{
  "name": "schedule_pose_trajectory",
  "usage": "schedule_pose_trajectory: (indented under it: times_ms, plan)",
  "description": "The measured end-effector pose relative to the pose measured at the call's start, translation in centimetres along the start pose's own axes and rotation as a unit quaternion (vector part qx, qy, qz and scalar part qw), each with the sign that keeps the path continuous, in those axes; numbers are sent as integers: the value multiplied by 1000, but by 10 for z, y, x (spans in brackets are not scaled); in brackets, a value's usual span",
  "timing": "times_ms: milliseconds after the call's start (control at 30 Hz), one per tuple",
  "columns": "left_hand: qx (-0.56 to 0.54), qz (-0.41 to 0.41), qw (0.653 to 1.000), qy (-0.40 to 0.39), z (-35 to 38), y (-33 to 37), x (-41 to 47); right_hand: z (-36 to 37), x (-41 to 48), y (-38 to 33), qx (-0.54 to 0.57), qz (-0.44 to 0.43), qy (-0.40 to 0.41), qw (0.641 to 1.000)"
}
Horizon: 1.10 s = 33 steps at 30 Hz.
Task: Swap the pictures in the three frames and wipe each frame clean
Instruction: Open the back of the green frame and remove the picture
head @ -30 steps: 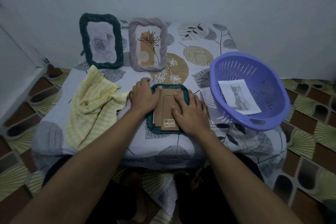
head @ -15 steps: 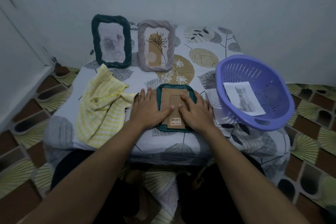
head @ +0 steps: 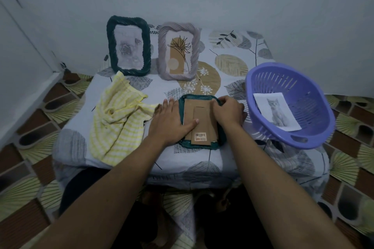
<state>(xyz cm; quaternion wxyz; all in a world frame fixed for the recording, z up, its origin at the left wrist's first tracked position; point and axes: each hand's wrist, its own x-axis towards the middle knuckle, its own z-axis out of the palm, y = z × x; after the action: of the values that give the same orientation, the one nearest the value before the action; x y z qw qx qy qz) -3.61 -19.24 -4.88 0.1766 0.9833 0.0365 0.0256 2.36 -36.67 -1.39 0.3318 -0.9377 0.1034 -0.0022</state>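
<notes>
While the left hand lies flat on 1 frame and the right hand curls its fingers on the back, the dark frame, grey frame and cloth wait.

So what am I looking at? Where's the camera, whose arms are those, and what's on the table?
No machine: a person's two bare arms, filmed by a camera on their head, looking down. On the table lie a yellow cloth, a purple basket holding a cat picture, and, standing, a dark green frame and a grey frame. The left hand presses flat on the cardboard back of a face-down frame; the right hand curls its fingers at that frame's top right corner.
</notes>
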Motion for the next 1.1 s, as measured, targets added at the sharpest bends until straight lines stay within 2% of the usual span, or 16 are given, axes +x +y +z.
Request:
schedule_pose_trajectory:
  times_ms: [167,833,1100]
  plan:
    - [7,1,1000,6,1,0,1,3,9,-5,4,34,27,999]
    - [2,-4,1000,1,3,-1,1,4,7,-1,-10,-10,72,997]
    - [1,-9,1000,-10,3,2,1,-4,-3,12,65,-62,-32,995]
